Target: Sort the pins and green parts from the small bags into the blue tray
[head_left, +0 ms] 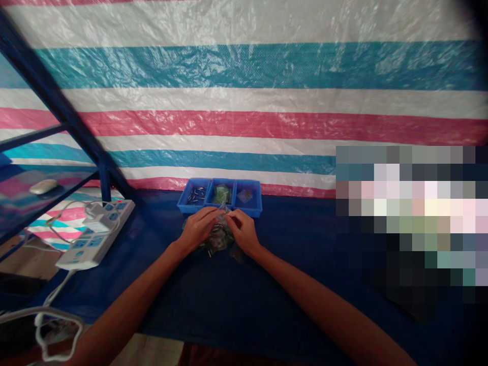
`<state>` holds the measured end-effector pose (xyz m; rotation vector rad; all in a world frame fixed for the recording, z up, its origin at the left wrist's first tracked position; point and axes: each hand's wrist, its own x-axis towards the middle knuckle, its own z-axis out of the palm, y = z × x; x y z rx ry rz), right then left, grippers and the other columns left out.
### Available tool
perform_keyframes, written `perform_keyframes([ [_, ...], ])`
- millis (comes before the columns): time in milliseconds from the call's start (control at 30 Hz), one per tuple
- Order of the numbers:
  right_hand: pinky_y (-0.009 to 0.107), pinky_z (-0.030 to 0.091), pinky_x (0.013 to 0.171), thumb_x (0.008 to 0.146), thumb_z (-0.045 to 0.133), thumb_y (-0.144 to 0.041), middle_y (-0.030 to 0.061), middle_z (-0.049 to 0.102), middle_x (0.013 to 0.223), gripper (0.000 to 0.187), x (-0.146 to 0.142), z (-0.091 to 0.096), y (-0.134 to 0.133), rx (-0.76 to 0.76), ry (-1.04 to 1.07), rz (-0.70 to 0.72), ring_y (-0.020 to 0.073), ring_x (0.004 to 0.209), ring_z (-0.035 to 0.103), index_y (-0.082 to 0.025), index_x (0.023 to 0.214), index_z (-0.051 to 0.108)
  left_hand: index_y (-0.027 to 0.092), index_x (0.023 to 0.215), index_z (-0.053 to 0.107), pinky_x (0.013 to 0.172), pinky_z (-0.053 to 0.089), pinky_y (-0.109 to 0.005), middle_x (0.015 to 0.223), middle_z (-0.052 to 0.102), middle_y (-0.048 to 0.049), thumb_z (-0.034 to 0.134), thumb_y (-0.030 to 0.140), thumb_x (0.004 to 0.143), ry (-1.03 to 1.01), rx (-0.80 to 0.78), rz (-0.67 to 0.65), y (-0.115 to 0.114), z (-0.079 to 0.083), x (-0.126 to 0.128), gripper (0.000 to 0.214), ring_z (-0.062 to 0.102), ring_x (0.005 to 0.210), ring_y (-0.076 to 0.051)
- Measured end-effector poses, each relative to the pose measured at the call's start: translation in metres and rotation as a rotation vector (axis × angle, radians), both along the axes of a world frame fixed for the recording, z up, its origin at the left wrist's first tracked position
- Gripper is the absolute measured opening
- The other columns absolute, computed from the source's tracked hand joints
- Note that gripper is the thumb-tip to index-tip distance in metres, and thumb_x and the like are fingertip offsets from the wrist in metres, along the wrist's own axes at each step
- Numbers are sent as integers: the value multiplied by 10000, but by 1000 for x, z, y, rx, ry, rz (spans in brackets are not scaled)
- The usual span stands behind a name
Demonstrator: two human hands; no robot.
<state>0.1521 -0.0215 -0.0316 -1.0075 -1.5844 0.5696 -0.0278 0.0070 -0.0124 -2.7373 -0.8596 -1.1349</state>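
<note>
Between my two hands is a small clear plastic bag (pixel 224 208), just in front of the blue bins. My left hand (pixel 197 229) has its fingers closed on the bag's left side. On the other side, my right hand (pixel 245 233) pinches the bag's edge between thumb and fingers. Below them lies a pile of small metal pieces and clear and greenish packets (pixel 218 240), partly hidden by both hands. What the bag contains is too small to make out.
A three-part blue bin (pixel 182 207) stands behind my hands, with metal pins, green packets and small clear packets. To the left are a white power strip (pixel 82 251) with a plugged-in adapter, cables and a blue metal frame (pixel 76 137). A blurred-out area covers the right.
</note>
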Motion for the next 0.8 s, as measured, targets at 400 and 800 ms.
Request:
perform_keyframes([
  [400, 246, 433, 604, 914, 449, -287, 49, 565, 918, 260, 1, -1, -3, -7, 92, -3, 147, 713, 540, -196, 1127, 567, 202, 959, 714, 725, 515, -273, 950, 613, -61, 598, 270, 852, -299, -148, 152, -13, 23, 6, 172, 611, 858, -165],
  [800, 253, 409, 655, 912, 471, -295, 29, 593, 815, 191, -1, -1, 0, 6, 22, -35, 151, 733, 547, -180, 870, 616, 176, 937, 686, 783, 524, -283, 894, 719, -39, 612, 324, 839, -322, -329, 169, -15, 18, 9, 192, 667, 819, -174],
])
